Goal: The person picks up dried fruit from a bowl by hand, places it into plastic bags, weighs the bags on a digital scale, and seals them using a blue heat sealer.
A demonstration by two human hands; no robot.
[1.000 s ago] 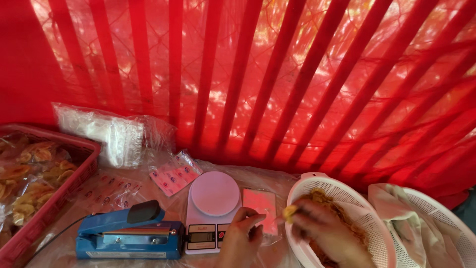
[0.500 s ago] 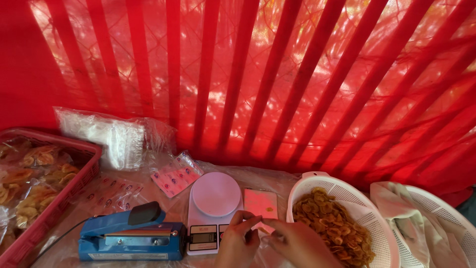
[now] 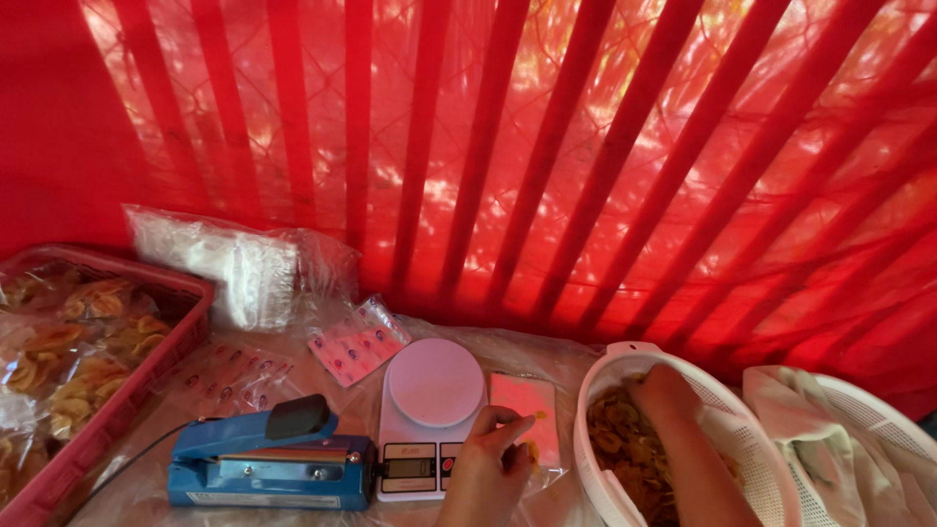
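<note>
I am seeing a blue impulse heat sealer sitting left of a white digital kitchen scale. My left hand is pinching a small clear plastic pouch beside the scale, fingers closed on it. My right hand is reaching into the white perforated plastic basket of fried chips; its grip I cannot tell.

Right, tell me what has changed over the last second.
The right hand moved from the small clear bag back into the white basket of chips. The left hand kept holding the bag beside the scale. The blue heat sealer and red crate of filled bags did not move.
</note>
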